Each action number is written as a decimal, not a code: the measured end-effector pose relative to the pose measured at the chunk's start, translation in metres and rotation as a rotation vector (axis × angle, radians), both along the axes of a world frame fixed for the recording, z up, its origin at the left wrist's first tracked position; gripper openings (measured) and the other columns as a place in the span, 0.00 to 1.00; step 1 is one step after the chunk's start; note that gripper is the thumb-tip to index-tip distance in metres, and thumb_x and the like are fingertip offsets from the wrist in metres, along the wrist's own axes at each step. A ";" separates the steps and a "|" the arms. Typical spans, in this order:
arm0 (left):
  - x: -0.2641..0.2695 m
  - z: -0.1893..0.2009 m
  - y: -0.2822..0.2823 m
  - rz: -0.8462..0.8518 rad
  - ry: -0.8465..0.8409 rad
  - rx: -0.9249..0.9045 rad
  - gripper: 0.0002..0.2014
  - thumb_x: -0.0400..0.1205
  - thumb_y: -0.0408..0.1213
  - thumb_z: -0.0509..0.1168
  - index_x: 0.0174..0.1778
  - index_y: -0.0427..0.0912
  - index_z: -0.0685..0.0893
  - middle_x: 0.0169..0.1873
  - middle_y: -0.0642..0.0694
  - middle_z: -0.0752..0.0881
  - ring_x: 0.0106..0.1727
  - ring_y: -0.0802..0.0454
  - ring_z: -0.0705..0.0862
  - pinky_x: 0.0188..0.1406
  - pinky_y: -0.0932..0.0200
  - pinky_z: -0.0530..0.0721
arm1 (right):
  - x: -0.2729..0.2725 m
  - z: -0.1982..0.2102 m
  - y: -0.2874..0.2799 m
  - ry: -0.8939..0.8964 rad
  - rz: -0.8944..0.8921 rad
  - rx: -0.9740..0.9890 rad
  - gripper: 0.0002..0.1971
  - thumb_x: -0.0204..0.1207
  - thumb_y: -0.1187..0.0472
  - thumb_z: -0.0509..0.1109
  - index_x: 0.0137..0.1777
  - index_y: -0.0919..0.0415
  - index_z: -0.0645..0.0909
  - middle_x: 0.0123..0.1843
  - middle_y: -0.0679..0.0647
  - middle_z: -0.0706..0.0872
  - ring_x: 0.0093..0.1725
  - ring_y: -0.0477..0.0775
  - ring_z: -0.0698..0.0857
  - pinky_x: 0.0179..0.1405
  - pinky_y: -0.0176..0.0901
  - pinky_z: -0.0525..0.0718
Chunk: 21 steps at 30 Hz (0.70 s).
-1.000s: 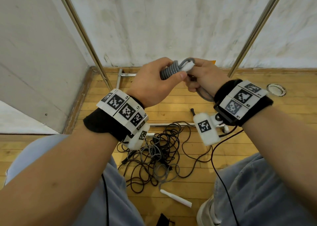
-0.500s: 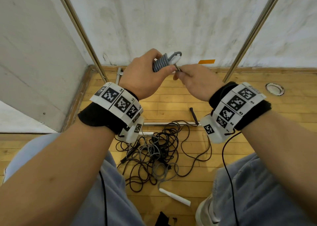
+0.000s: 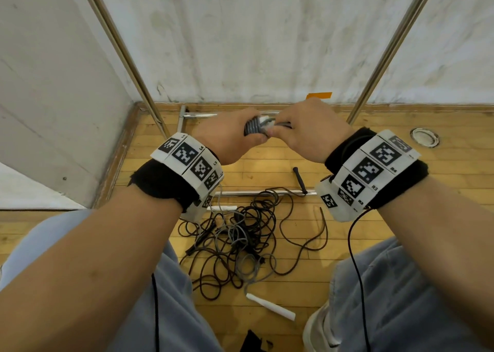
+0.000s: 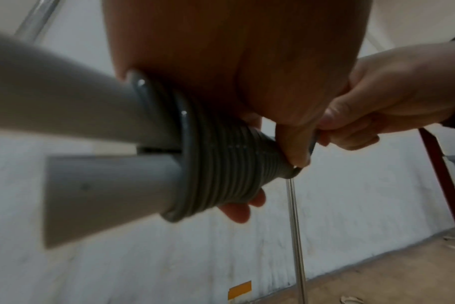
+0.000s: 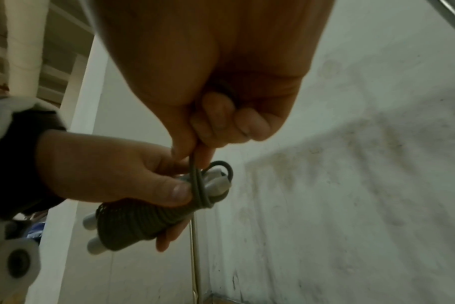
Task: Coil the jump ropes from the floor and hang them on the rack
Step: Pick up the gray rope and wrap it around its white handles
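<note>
My left hand (image 3: 227,137) wraps round the gray jump rope (image 3: 255,127), its cord wound tight round the two pale handles, held in the air above the floor (image 3: 267,164) near the rack (image 3: 385,49). My right hand (image 3: 312,131) pinches the free cord end; only the right wrist view shows the small loop (image 5: 221,168) over the handle tips. The head view alone shows the tangled ropes (image 3: 240,242) by my knees.

glossy grey rope (image 4: 221,164) on smooth matt plastic handles (image 4: 104,185); shiny metal rack poles (image 3: 125,52); varnished wood floor (image 3: 401,185).
</note>
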<state>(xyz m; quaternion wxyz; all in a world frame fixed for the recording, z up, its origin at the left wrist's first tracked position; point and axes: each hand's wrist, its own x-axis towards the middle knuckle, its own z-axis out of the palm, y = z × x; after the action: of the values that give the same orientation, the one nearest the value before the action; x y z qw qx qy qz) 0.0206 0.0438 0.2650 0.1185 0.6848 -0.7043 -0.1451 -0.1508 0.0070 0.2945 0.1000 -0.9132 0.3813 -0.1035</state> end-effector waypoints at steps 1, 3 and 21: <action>-0.002 0.000 0.001 -0.037 0.012 0.021 0.11 0.81 0.56 0.63 0.54 0.57 0.77 0.40 0.56 0.82 0.40 0.54 0.80 0.34 0.54 0.75 | -0.001 0.001 0.000 -0.024 -0.013 0.013 0.16 0.80 0.49 0.64 0.42 0.60 0.87 0.29 0.50 0.79 0.29 0.47 0.74 0.26 0.39 0.65; -0.007 -0.001 0.004 -0.103 0.061 0.055 0.06 0.80 0.53 0.66 0.49 0.59 0.78 0.39 0.57 0.82 0.44 0.52 0.82 0.40 0.54 0.79 | -0.001 0.001 0.002 -0.091 -0.040 0.059 0.13 0.78 0.51 0.67 0.44 0.60 0.88 0.33 0.51 0.82 0.34 0.50 0.78 0.32 0.40 0.70; -0.024 0.018 0.022 -0.139 0.612 0.037 0.14 0.72 0.56 0.71 0.42 0.49 0.87 0.30 0.41 0.86 0.32 0.42 0.86 0.35 0.39 0.88 | -0.010 0.018 -0.013 -0.843 -0.038 0.946 0.11 0.73 0.61 0.71 0.32 0.64 0.76 0.17 0.49 0.75 0.14 0.43 0.65 0.14 0.31 0.62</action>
<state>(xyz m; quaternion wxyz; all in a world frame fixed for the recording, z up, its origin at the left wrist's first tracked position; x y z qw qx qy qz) -0.0033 0.0660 0.2827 0.3026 0.5616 -0.6781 -0.3649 -0.1612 -0.0060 0.3121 0.6326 -0.6441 0.3298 -0.2761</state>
